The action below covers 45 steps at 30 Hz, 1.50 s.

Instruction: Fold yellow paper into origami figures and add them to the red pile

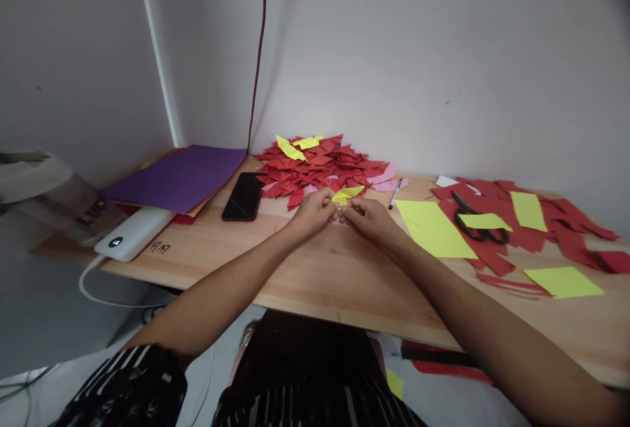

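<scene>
Between my two hands, above the middle of the desk, is a small piece of folded yellow paper [348, 193]. My left hand [316, 208] pinches its left side, fingers closed. On the right side my right hand [365, 214] also grips the paper, with its thumb and fingers pressed together. The fingertips of both hands nearly meet below the paper. Right behind them lies a heap of folded red paper pieces [319, 168], with a few folded yellow pieces [291, 147] on top. The exact folds under my fingers are hidden.
Left of my hands lie a black phone [243, 196], purple paper sheets [187, 174] and a white power bank [135, 233] with a cable. To the right are a pen [395, 194], a yellow sheet [433, 227], black-handled scissors [475, 223] and red paper scraps [529, 238]. A wall [394, 53] stands behind.
</scene>
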Motion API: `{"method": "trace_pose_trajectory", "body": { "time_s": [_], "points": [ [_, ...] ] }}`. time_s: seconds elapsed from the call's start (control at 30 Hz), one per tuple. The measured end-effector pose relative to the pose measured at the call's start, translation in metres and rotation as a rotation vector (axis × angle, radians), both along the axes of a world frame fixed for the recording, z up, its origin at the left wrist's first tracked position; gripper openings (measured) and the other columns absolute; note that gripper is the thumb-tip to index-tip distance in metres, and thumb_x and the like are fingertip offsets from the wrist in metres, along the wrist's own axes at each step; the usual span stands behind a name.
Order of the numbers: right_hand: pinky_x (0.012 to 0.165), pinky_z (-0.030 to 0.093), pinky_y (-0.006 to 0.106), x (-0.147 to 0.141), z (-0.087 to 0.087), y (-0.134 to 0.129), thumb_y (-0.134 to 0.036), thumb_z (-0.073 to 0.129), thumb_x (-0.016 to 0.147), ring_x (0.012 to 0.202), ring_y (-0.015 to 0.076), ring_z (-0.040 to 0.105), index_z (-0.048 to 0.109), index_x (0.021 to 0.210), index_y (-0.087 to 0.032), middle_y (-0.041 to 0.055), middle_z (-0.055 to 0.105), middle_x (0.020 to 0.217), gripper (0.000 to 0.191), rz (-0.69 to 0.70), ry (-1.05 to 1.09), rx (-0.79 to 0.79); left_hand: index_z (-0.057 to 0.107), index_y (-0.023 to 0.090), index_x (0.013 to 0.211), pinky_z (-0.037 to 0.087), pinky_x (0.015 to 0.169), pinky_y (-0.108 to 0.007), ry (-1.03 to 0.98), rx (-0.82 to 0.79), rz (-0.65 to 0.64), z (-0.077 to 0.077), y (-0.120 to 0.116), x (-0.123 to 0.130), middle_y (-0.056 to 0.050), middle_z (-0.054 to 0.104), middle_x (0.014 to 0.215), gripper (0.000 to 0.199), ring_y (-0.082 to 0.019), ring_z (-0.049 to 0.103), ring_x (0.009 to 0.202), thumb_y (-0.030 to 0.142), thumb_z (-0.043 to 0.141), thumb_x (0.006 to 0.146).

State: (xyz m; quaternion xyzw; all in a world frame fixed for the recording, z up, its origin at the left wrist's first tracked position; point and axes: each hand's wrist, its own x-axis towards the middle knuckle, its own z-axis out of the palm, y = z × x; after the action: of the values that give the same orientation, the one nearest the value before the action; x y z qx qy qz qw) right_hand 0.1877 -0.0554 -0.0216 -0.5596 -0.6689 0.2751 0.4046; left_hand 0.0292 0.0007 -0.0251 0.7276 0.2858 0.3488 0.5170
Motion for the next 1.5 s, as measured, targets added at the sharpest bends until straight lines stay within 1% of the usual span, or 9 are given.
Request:
{"method": "trace_pose_trajectory", "body": {
  "time_s": [0.2,0.47,0.67,0.87,1.1,1.5],
  "points": [
    [0.06,0.039,0.026,0.0007,-0.0003,0.0004,-0.034,0.052,0.08,0.062,0.0139,0.054,0.062,0.067,-0.017,0.0013,0.063,0.065,0.023,-0.023,-0.01,-0.007,0.047,0.016,0.075,0.037,0.054,-0.019,-0.043,-0.032,-0.025,0.0023,-0.0012,0.0004,0.003,0.056,0.058,0.009,-0.007,0.05,0.052,0.016,0.05,0.083],
    [0.06,0.04,0.026,-0.0012,0.0014,-0.0016,-0.036,0.051,0.082,0.062,0.0138,0.055,0.062,0.07,-0.017,0.0022,0.065,0.068,0.025,-0.014,0.039,-0.031,0.047,0.016,0.075,0.039,0.055,-0.019,-0.067,-0.036,-0.03,-0.0036,0.004,0.0011,0.003,0.057,0.058,0.009,-0.007,0.051,0.052,0.014,0.046,0.084],
    [0.06,0.041,0.026,0.0005,-0.0018,0.0008,-0.036,0.052,0.081,0.062,0.0136,0.055,0.062,0.071,-0.016,0.0027,0.065,0.069,0.024,0.002,0.068,-0.046,0.047,0.016,0.075,0.039,0.053,-0.019,-0.07,-0.058,-0.021,-0.0001,0.0019,0.0012,0.003,0.057,0.057,0.009,-0.007,0.051,0.05,0.013,0.049,0.082],
    [0.057,0.038,0.025,0.0016,-0.002,0.0022,-0.035,0.053,0.08,0.059,0.0133,0.053,0.061,0.066,-0.017,0.0013,0.062,0.063,0.024,-0.008,0.02,-0.043,0.047,0.016,0.075,0.038,0.052,-0.018,-0.048,-0.063,-0.031,0.0008,0.0008,0.0015,0.003,0.057,0.057,0.008,-0.007,0.051,0.051,0.015,0.051,0.082],
    [0.06,0.037,0.026,0.0004,0.0013,-0.0002,-0.034,0.052,0.08,0.062,0.0143,0.053,0.064,0.065,-0.016,0.0019,0.062,0.064,0.026,-0.049,-0.079,-0.009,0.047,0.016,0.073,0.036,0.051,-0.019,-0.041,-0.018,-0.03,-0.0001,0.0004,0.0009,0.004,0.055,0.056,0.009,-0.007,0.049,0.05,0.016,0.051,0.082],
    [0.056,0.037,0.025,-0.0014,0.0012,-0.001,-0.033,0.053,0.08,0.056,0.0123,0.051,0.061,0.064,-0.017,-0.0004,0.06,0.06,0.024,-0.046,-0.031,-0.018,0.047,0.016,0.073,0.036,0.052,-0.018,-0.081,-0.06,-0.042,0.0001,0.0007,0.0011,0.004,0.055,0.055,0.009,-0.006,0.049,0.049,0.014,0.05,0.081]
  ]
}}
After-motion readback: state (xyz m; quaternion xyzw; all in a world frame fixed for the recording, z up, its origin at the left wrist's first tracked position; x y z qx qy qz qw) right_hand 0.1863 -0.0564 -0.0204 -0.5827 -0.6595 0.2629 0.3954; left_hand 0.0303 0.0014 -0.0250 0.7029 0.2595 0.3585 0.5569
